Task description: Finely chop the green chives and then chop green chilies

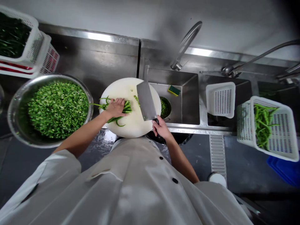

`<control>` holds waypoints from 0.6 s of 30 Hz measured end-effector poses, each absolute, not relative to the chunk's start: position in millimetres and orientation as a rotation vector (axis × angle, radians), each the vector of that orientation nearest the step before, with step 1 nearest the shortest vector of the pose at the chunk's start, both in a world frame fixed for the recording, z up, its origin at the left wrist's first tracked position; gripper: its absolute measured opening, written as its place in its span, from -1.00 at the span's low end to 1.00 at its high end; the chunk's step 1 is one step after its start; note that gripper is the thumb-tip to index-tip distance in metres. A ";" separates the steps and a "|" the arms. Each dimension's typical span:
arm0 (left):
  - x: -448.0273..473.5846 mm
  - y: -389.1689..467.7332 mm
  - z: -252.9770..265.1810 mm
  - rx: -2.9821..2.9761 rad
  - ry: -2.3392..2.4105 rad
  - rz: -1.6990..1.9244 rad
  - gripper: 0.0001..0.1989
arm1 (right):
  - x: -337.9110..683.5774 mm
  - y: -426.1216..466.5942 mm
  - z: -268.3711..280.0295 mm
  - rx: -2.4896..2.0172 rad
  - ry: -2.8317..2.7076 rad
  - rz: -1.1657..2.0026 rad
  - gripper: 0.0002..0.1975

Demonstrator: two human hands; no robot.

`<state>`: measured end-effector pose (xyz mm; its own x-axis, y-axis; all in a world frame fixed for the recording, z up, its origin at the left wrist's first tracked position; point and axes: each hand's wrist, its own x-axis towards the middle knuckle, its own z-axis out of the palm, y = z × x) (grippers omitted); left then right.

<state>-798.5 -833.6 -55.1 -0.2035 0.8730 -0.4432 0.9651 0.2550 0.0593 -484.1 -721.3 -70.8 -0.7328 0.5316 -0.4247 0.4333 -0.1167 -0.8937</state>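
Observation:
A round white cutting board (119, 87) lies in front of me, its right part over the sink's edge. My left hand (115, 108) presses down on a bunch of long green peppers (127, 107), holding it against the board; part of the bunch is hidden under the palm. In my right hand (161, 127) is the black handle of a cleaver (147, 98). The broad blade points away from me over the board's right half, apart from the bunch. A few chopped bits (136, 99) lie between the bunch and the blade.
A large steel bowl (11, 115) of chopped greens stands left, with stacked white baskets (35, 50) behind. The sink (189, 103) holds a sponge (173, 90) and a metal bowl (169, 104). A faucet (187, 40) rises behind. Rightward are a basket (220, 90) and a pepper basket (284, 134).

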 end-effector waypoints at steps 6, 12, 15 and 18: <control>-795.3 -767.1 -44.6 1.384 2.287 -0.004 -0.16 | -394.9 -712.8 -130.5 -1.004 -1.312 2.586 -0.53; -746.2 -693.0 -72.8 1.017 2.576 0.226 -0.40 | -354.8 -723.0 -143.0 -1.114 -1.265 2.497 -0.53; -705.9 -703.6 -88.7 1.072 2.627 0.251 -0.43 | -351.7 -731.7 -134.8 -1.148 -1.260 2.398 -0.56; -674.2 -726.7 -100.7 1.218 2.633 0.323 -0.48 | -375.7 -743.1 -126.6 -1.162 -1.277 2.323 -0.56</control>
